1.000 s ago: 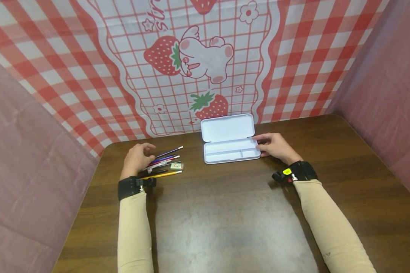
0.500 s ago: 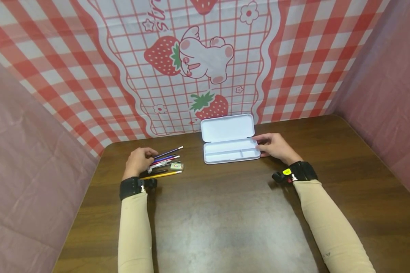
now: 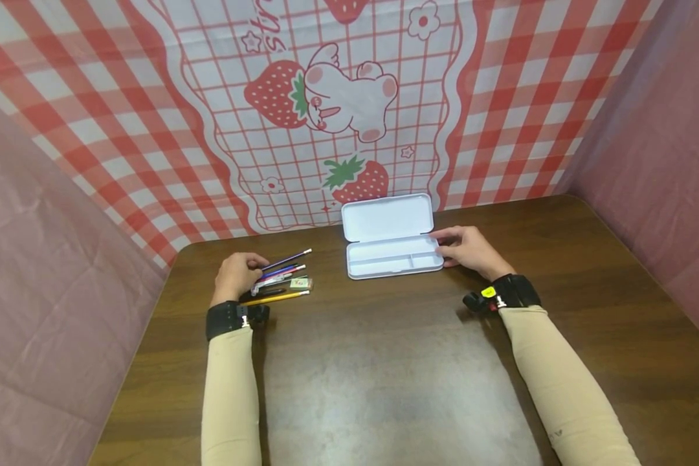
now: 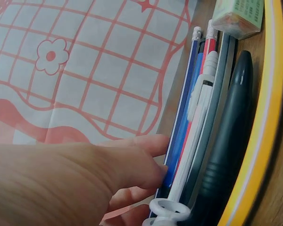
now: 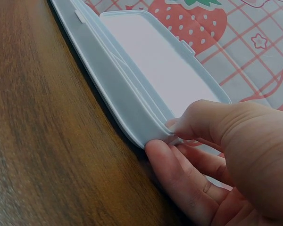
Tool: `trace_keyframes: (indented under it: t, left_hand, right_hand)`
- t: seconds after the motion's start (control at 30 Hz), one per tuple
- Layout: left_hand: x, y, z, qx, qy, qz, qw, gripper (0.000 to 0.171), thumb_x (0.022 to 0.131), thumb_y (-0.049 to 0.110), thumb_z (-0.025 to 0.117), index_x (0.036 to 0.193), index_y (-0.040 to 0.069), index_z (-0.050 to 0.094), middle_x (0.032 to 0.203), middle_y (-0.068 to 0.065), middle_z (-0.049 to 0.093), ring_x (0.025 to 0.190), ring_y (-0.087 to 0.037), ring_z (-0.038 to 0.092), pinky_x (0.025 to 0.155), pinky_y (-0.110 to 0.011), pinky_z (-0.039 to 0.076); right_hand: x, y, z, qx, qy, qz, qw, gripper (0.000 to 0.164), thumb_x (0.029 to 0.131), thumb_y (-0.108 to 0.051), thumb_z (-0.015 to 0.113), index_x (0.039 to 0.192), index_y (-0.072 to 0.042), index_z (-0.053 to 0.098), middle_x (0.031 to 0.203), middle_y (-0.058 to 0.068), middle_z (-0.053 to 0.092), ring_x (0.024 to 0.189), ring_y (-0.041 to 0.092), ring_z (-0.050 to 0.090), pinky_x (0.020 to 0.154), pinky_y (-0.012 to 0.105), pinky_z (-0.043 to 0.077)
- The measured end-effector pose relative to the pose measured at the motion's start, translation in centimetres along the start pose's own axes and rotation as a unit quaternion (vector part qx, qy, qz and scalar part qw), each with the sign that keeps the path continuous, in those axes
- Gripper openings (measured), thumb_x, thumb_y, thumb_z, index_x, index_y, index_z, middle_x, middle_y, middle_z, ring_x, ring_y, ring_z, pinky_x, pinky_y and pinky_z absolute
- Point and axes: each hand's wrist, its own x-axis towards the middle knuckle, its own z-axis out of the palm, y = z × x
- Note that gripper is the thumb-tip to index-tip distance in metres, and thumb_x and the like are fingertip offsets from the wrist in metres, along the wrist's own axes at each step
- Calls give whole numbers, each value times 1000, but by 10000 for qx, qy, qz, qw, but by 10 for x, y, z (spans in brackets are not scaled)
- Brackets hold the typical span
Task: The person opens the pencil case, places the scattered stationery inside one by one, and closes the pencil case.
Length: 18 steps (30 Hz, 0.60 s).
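My left hand (image 3: 235, 277) pinches a dark blue pencil (image 3: 288, 259) with a white eraser end, at the outer side of a loose row on the table. Beside it in the left wrist view lie a blue pen or pencil (image 4: 186, 141), a red pencil (image 4: 210, 46), a white pen-like tool with a ring end (image 4: 198, 127), a black pen (image 4: 231, 127) and a yellow pencil (image 4: 259, 141). My right hand (image 3: 472, 251) grips the right end of an open white pencil case (image 3: 378, 250), thumb on the rim and fingers against the outside. Its compartments hold nothing.
A boxed eraser (image 3: 301, 283) lies by the pencils' far ends. Behind the wooden table (image 3: 384, 375) hangs a red and white strawberry cloth (image 3: 413, 129), close to the case's raised lid (image 3: 388, 218). Pink cloth (image 3: 52, 259) hangs at both sides.
My left hand has come down and slightly right, and its fingers have closed on the dark blue pencil. The right hand and the pencil case have stayed in place.
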Motion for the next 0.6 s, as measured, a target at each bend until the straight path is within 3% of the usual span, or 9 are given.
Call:
trace_keyframes:
  t: [0.6]
  left_hand:
    - [1, 2, 5, -41, 221, -332, 9992, 19, 94, 17, 66, 109, 17, 77, 122, -15, 72, 112, -36, 61, 91, -57, 46]
  right_hand:
    - [-1, -2, -1, 45, -73, -14, 10000, 42, 92, -11, 71, 133, -6, 64, 128, 25, 58, 71, 18, 63, 62, 21, 61]
